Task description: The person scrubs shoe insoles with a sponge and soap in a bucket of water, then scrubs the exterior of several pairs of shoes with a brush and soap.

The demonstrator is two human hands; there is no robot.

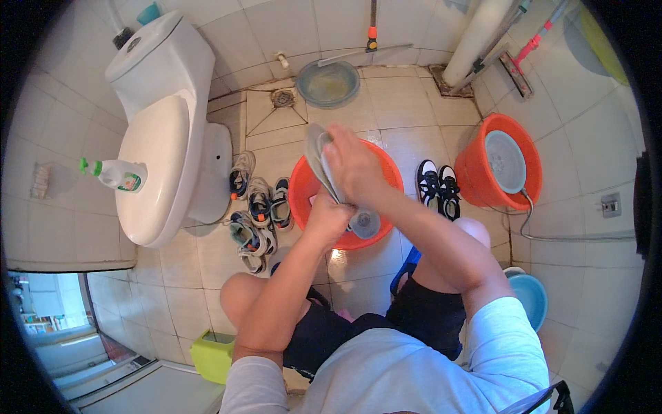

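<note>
My left hand (330,217) grips the lower end of flat, pale grey pieces that look like shoe insoles (316,147), held upright and overlapping. My right hand (356,165), blurred, lies over their upper right side with its fingers curled at the edge. Both hands are above an orange-red plastic basin (302,194) on the floor between my legs. Inside the basin, right of my left hand, a translucent round object (365,223) is partly visible. My forearms and hands hide much of the basin's inside.
Several worn sneakers (259,201) stand left of the basin, beside a white toilet (155,171) with a spray bottle (121,175) on its lid. Black-and-white sneakers (438,187) and an orange bucket (468,178) are at right. A water-filled basin (328,85) sits near the floor drain (283,98).
</note>
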